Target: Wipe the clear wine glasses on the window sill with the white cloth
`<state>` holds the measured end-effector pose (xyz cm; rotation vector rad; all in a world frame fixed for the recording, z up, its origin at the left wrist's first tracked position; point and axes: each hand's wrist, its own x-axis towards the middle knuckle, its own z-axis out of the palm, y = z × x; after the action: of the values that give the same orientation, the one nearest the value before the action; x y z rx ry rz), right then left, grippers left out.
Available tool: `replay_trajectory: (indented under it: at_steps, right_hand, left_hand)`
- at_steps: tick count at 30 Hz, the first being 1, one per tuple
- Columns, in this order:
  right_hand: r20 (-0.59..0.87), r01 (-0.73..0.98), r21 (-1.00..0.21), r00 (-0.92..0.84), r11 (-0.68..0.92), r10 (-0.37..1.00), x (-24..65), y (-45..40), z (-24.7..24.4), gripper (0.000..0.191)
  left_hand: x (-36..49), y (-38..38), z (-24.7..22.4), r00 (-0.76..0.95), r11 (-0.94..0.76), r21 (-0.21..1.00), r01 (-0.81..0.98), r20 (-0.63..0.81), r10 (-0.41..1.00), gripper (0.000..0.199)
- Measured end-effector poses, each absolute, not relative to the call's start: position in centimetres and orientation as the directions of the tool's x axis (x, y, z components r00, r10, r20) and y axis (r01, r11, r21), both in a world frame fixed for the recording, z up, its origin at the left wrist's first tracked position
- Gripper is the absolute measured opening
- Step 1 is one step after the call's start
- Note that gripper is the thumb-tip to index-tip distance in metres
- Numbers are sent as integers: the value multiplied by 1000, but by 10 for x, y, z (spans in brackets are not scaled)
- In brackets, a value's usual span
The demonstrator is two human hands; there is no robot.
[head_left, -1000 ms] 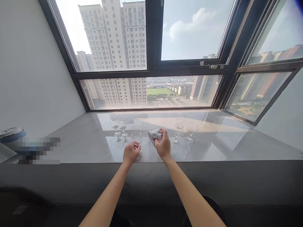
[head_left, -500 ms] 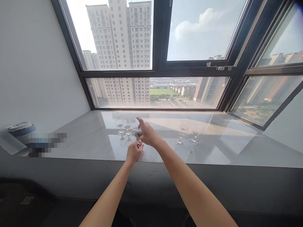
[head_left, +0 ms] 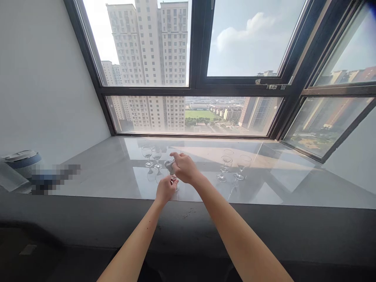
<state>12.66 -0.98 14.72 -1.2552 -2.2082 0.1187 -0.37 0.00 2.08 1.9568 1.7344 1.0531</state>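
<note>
Hands press a soft crumpled cloth (head_left: 169, 166) into a clear stemmed glass (head_left: 174, 179).

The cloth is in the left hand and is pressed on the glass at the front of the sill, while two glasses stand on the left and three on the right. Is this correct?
Not quite: the head view shows the cloth in the right hand, not the left. The left hand holds the glass low down. The rest stands: two glasses on the left, three glasses on the right of the sill.
</note>
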Motion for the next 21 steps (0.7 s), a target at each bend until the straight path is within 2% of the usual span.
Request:
replay_trajectory:
  at_steps: [3, 10, 12, 16, 19, 21]
  right_hand:
    - [423, 756, -371, -380, 540, 823, 128, -7, 148, 42]
    - [409, 805, -287, -387, 520, 826, 115, 6, 141, 51]
    - [361, 826, -287, -376, 486, 853, 113, 8, 145, 50]
    - [177, 871, -306, -344, 384, 922, 108, 7, 161, 46]
    - [133, 916, -233, -302, 326, 944, 99, 1, 168, 36]
    - [203, 931, -170, -288, 323, 936, 94, -5, 169, 38]
  left_hand:
    - [-4, 1, 20, -10, -219, 662, 716, 324, 946, 17]
    - [-5, 1, 18, -15, -216, 647, 731, 332, 943, 16]
    - [-5, 1, 18, -15, -221, 650, 727, 337, 941, 16]
    - [-5, 1, 18, -15, -226, 662, 714, 338, 941, 17]
    - [-5, 1, 19, -13, -218, 656, 723, 328, 945, 16]
    - [-5, 0, 20, -18, -198, 655, 729, 307, 952, 15]
